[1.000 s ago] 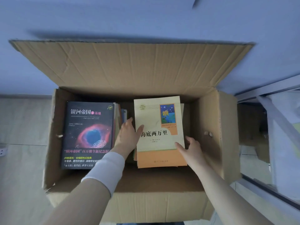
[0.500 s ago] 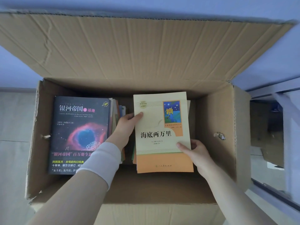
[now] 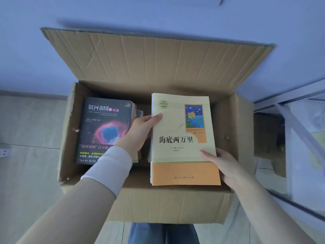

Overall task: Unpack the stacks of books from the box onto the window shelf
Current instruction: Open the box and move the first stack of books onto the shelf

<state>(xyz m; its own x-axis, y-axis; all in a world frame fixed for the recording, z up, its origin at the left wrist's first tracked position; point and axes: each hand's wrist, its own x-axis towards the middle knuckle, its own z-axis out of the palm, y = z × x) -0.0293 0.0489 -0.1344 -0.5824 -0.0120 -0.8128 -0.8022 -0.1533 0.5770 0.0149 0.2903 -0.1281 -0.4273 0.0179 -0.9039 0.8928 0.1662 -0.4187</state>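
An open cardboard box [image 3: 163, 203] stands on the floor against a wall. Inside on the left lies a stack topped by a black book with a red nebula cover [image 3: 103, 127]. On the right is a stack of books topped by a cream and orange book [image 3: 182, 138], raised above the box's front edge. My left hand [image 3: 140, 131] grips the stack's left side, thumb on the top cover. My right hand [image 3: 223, 164] grips its lower right side, fingers under it. The stack's lower books are mostly hidden.
The box's back flap [image 3: 154, 59] stands up against the wall. A metal frame rail [image 3: 288, 92] and pale covered items [image 3: 306, 147] are at the right. Tiled floor lies to the left. My legs in jeans [image 3: 163, 233] are below the box.
Both hands have closed on the right stack's sides and lifted it up and toward me. The camera has pulled back from the box.
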